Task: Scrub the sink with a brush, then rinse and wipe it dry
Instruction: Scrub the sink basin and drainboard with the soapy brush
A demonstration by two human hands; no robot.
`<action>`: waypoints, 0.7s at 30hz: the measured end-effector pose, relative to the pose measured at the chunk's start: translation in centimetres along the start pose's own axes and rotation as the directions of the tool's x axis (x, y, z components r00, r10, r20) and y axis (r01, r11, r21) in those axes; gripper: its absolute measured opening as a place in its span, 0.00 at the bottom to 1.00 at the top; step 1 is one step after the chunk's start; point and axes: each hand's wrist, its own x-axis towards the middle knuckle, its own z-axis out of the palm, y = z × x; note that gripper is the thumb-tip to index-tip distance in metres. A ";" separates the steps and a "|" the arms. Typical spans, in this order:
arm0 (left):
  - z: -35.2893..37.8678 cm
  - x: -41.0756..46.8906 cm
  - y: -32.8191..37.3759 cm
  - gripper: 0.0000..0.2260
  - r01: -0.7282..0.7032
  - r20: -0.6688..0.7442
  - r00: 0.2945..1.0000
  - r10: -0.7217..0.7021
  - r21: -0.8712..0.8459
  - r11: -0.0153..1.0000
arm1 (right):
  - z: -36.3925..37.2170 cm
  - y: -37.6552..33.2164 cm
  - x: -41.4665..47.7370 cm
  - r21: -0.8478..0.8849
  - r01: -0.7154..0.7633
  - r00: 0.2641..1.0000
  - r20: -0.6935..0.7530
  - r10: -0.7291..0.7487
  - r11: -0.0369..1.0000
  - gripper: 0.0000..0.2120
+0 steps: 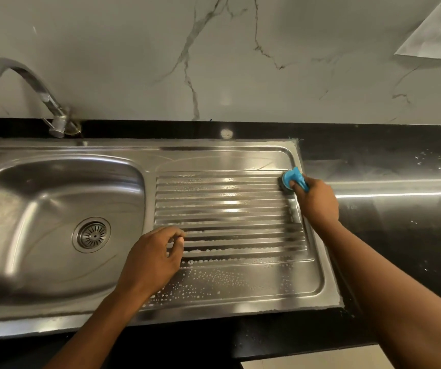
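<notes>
**tapwatcher:** ok, reading this left to right, what've we got?

**sudsy_sam:** far left there's a curved metal faucet (20,83) arching over the steel sink (54,153). round drain (91,234) sits in the bottom of the bowl.

**tapwatcher:** and the hands?

**sudsy_sam:** left hand (153,258) is just right of the bowl, over the near-left corner of the ribbed drainboard (227,209). fingers loosely curled, nothing in it. can't tell if the fingertips actually touch the steel. white droplets (227,286) are beaded all over the flat strip nearest the person, some along the lower ribs too.

**tapwatcher:** where's the brush?

**sudsy_sam:** blue brush (292,179) is pressed down at the far right end of the ribs, right beside the drainboard's raised edge. right hand (318,201) is wrapped round its handle, gripping it.

**tapwatcher:** anything past that?

**sudsy_sam:** black table (400,235) carries on to the right of the sink, glossy with a few pale specks. marble-look wall (214,62) behind it all, and a sheet of paper (437,30) pokes into the top right corner.
</notes>
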 end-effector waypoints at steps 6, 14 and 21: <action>-1.3 -0.1 -0.8 0.05 0.038 -0.014 0.999 -0.037 0.022 0.999 | 0.9 -3.2 3.7 0.021 -0.089 0.996 0.016 0.089 0.996 0.23; -2.9 -0.8 -1.6 0.06 0.059 -0.049 0.997 -0.058 0.014 0.998 | 6.4 -12.0 0.4 0.120 0.072 0.986 0.138 -0.089 0.990 0.21; -5.6 -2.5 -3.4 0.06 0.093 -0.099 0.991 -0.091 0.017 0.996 | 9.9 -19.1 -3.0 0.128 0.130 0.949 0.271 -0.161 0.983 0.23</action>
